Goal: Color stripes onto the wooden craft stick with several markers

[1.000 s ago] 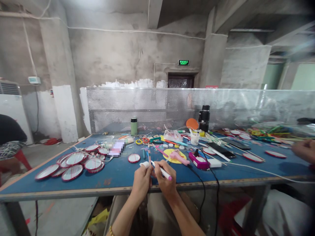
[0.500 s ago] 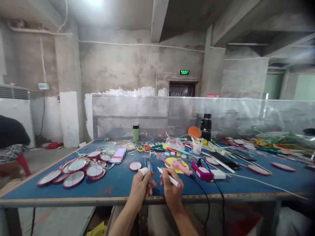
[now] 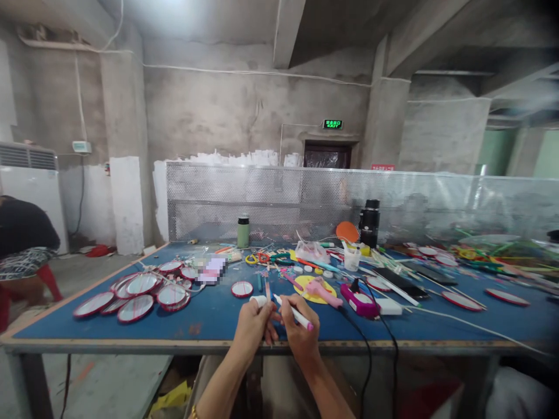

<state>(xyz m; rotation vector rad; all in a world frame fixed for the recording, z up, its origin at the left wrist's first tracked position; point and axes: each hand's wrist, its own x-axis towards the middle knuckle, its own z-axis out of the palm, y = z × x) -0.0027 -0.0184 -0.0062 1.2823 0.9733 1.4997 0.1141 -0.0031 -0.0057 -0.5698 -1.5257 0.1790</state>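
Observation:
Over the front edge of the blue table, my left hand [image 3: 252, 327] is closed on a thin flat stick [image 3: 268, 288] that points away from me. Something white [image 3: 258, 301] shows at its thumb and finger. Close on the right, my right hand [image 3: 300, 330] grips a white marker [image 3: 301, 319] with a pink end, its tip near the stick. Beyond my hands lies a small round red-rimmed disc [image 3: 241, 289]. A pink glue gun [image 3: 322, 291] rests on a yellow disc [image 3: 301, 285] to the right.
Red-rimmed discs [image 3: 135, 308] are piled at the left. A purple device [image 3: 358, 300], a black phone [image 3: 399, 282], a white cup [image 3: 351, 259], a green bottle [image 3: 243, 233] and a black flask [image 3: 370, 224] stand or lie farther back. A person [image 3: 26, 233] sits at far left.
My right hand has moved left, bringing the marker's tip closer to the stick in my left hand. The view has shifted slightly.

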